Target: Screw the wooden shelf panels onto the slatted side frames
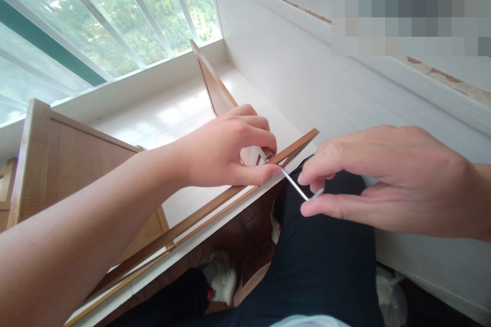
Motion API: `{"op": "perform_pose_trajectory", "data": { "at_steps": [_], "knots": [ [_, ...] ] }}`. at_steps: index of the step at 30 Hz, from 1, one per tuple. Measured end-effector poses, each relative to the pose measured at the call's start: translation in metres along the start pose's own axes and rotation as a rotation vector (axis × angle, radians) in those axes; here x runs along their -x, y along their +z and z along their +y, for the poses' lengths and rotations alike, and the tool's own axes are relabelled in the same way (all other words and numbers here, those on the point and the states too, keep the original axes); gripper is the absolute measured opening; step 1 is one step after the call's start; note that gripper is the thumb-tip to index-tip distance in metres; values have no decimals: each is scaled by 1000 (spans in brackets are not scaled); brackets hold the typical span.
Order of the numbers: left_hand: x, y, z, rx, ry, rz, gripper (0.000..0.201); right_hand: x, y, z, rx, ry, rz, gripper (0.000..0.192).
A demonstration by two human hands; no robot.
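Note:
My left hand (226, 150) grips the top edge of a wooden panel (199, 214), a long brown-edged board with a white face, near its right end. My right hand (383, 179) pinches a thin L-shaped metal hex key (301, 190) between thumb and fingers. The key's far tip meets the panel edge just under my left thumb. A second upright wooden panel (215, 87) rises behind my left hand, joined to the white board.
A wooden cabinet piece (69, 163) stands at the left. A large window (95, 15) with white bars fills the upper left. A white wall panel (307, 66) runs along the right. My dark-trousered legs (318, 260) and white shoes (224, 278) are below.

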State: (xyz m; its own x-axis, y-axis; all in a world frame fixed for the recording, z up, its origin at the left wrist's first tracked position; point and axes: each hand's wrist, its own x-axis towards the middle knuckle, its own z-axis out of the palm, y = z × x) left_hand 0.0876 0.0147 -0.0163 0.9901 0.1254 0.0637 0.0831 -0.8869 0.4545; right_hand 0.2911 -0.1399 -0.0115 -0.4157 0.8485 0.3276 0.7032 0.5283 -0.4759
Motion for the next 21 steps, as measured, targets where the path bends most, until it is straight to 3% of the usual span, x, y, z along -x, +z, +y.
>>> {"op": "perform_pose_trajectory", "data": {
  "at_steps": [6, 21],
  "knots": [
    [0, -1, 1, 1, -23, -6, 33, -2, -2, -2, 43, 3, 12, 21],
    [0, -1, 0, 9, -24, -4, 32, 0, -3, -2, 127, -20, -21, 14]
  ]
}}
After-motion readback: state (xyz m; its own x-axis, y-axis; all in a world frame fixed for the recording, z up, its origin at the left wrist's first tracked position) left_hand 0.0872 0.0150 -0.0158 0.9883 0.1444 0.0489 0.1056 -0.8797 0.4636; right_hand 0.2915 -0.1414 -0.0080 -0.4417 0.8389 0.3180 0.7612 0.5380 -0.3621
